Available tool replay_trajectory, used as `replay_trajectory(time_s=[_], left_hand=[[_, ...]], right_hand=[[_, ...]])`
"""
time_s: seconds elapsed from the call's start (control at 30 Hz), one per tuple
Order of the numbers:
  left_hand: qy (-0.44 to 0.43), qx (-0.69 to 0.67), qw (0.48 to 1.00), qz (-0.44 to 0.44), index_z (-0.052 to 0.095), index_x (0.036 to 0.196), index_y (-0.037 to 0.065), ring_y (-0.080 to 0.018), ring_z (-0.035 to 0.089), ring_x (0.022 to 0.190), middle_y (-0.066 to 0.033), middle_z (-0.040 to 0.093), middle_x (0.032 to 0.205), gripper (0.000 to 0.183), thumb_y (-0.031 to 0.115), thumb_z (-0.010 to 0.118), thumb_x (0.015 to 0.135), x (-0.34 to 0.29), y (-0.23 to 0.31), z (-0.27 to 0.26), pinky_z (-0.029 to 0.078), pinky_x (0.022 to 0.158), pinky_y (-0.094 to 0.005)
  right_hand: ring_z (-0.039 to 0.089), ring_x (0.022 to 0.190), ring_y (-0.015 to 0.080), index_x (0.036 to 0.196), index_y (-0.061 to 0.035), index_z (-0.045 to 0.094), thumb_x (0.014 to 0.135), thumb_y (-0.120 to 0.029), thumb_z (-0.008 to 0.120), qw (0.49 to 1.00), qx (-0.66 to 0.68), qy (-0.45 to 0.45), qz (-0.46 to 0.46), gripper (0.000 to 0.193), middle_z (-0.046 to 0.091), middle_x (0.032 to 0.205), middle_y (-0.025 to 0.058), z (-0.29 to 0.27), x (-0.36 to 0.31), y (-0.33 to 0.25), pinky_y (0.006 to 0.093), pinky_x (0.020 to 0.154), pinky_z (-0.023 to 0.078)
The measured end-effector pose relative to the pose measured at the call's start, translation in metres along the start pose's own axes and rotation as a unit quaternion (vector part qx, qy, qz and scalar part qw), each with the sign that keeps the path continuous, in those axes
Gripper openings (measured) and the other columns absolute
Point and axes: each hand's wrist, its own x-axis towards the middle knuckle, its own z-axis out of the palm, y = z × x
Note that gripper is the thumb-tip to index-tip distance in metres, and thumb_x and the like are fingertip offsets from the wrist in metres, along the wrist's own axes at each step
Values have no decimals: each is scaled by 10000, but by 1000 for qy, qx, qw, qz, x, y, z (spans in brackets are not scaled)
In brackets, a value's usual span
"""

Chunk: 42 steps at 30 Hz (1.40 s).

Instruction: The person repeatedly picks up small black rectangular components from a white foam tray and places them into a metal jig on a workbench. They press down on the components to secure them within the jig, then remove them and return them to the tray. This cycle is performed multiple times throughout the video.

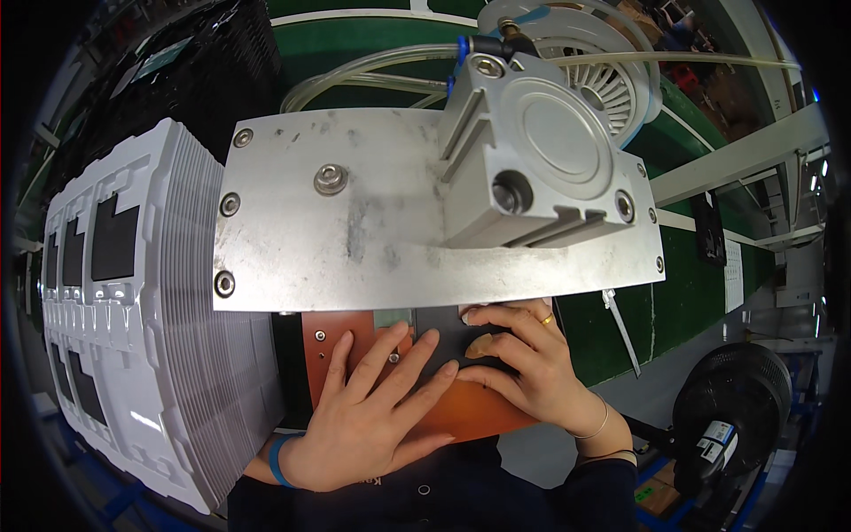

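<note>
My left hand (359, 417) lies palm down with its fingers spread, across the orange fixture plate (479, 408). Its fingertips reach a flat dark grey piece (436, 321) set on that plate. From the right, my right hand (530, 359) bends over the same piece, thumb and fingers gripping its right side; finger cots cover two of the fingertips. Just beyond both hands, a metal press plate (372, 257) overhangs the fixture and hides the far end of the dark piece. A square pneumatic cylinder (550, 142) is bolted on top of it.
A tall stack of white plastic trays (155, 310) stands close at my left, with black pieces in the front tray. Clear air hoses (381, 66) run behind the press. A black fan (731, 399) is at the lower right, and a white fan (603, 80) stands behind.
</note>
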Motion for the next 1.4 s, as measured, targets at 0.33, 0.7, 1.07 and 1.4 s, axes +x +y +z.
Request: replay_trajectory(time_s=[0.33,0.7,1.07,1.4], left_hand=[[39,-12,999,12,572,1339,143,-408,344,1364,-145,410,1481,647,481,713,805,-1,1,-1,275,1089,-611],[234,-101,966,32,604,1258,1,-348,532,1210,-175,576,1305,579,180,802,744,-4,6,3,461,963,-430],[451,-160,877,-45,644,1240,8,-152,676,762,-131,720,954,482,67,791,785,-95,37,-67,524,705,-265],[475,36,839,-263,720,1056,-24,-138,557,679,-50,624,744,278,107,755,813,-156,-41,-121,448,631,-297]], right_hand=[[484,1041,287,925,-95,616,753,-154,772,998,-4,-53,13,239,531,1155,69,-4,4,-4,400,916,387],[596,1004,132,931,-5,532,763,90,749,892,398,17,212,291,613,1010,76,-15,-13,-6,287,910,490],[630,977,143,1061,-20,504,749,76,765,852,509,45,112,417,603,1085,122,-15,-18,-92,274,833,545],[649,876,210,967,-21,678,788,-64,760,952,228,3,-202,202,678,1029,98,31,63,-133,306,713,525]])
